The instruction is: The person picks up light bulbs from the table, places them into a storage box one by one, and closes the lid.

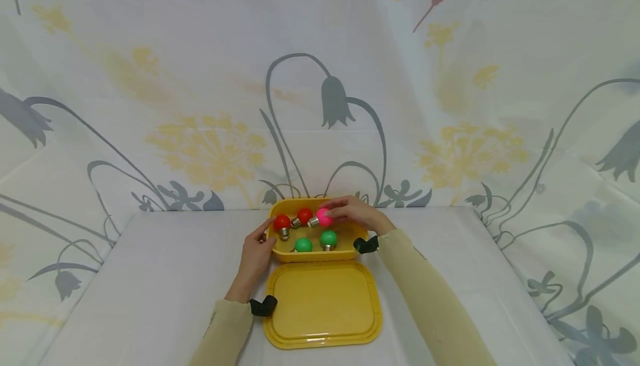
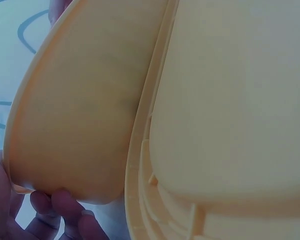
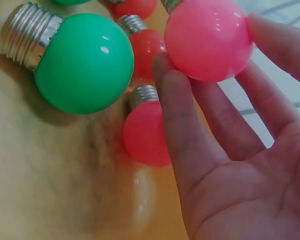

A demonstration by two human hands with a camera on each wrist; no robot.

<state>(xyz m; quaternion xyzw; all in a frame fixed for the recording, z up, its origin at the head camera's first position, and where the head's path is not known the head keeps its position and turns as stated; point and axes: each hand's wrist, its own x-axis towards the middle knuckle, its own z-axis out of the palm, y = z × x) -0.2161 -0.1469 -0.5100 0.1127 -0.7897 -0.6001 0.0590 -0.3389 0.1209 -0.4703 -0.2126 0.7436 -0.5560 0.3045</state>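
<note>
My right hand [image 1: 352,212] is over the right part of a yellow plastic box [image 1: 316,256], pinching a pink light bulb [image 3: 210,37] by its round glass, with the metal screw base pointing away from the palm. Inside the box lie two red bulbs [image 1: 282,222] and two green bulbs [image 1: 328,238]. Another pinkish bulb [image 3: 145,132] shows below my fingers in the right wrist view, partly covered by them. At the box's left end, my left hand [image 1: 255,252] holds the wall, its fingers [image 2: 67,205] bent against the outside.
A yellow lid [image 1: 322,299] lies flat on the white table [image 1: 165,288], directly in front of the box. Behind the box rises a flower-printed curtain [image 1: 220,77]. Black straps [image 1: 263,306] are on both wrists.
</note>
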